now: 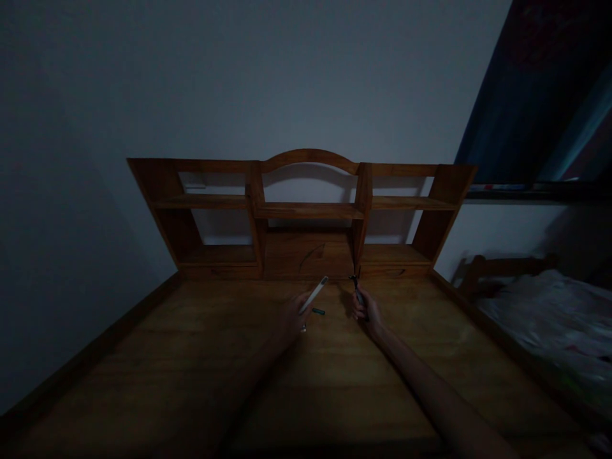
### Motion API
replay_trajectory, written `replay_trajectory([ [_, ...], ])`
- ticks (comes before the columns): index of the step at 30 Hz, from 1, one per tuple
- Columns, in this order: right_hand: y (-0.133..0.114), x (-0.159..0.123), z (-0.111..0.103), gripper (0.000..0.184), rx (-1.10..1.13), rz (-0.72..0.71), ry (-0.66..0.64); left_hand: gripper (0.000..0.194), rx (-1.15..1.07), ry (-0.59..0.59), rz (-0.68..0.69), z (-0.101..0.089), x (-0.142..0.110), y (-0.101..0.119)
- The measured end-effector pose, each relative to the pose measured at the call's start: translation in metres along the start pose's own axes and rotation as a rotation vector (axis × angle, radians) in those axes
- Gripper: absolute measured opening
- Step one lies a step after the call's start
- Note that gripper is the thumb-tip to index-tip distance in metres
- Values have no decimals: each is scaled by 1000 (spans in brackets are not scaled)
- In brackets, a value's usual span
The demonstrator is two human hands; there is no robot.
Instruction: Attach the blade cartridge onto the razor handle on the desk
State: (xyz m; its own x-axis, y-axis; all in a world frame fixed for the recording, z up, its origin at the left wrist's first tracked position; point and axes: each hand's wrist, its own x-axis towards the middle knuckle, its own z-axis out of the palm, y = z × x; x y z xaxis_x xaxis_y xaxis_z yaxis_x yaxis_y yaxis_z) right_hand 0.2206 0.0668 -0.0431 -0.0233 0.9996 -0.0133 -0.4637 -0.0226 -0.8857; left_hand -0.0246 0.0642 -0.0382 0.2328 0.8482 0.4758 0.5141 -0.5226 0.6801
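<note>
My left hand is closed around a slim white tube-like stick, which tilts up to the right and has a dark end. What exactly the stick is cannot be made out. Just right of that hand, a small dark cylinder, battery-like in shape, lies on the wooden desk. A tiny pale object shows beneath the left hand, too small to name. Farther right, my right hand grips a dark slim-handled tool with a small crosswise head pointing up. The two held things are apart.
A wooden shelf unit with compartments and small drawers stands at the back of the desk against a pale wall. At the right, plastic-wrapped material lies beyond the desk edge, below a dark window. The light is dim.
</note>
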Motion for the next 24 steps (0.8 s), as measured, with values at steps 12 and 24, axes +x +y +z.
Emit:
replay_trajectory([
  [12, 5, 2, -11, 40, 26, 38, 44, 40, 112, -142, 72, 7, -13, 21],
  [24, 2, -4, -2, 34, 141, 147, 66, 34, 235, -465, 225, 14, -33, 49],
])
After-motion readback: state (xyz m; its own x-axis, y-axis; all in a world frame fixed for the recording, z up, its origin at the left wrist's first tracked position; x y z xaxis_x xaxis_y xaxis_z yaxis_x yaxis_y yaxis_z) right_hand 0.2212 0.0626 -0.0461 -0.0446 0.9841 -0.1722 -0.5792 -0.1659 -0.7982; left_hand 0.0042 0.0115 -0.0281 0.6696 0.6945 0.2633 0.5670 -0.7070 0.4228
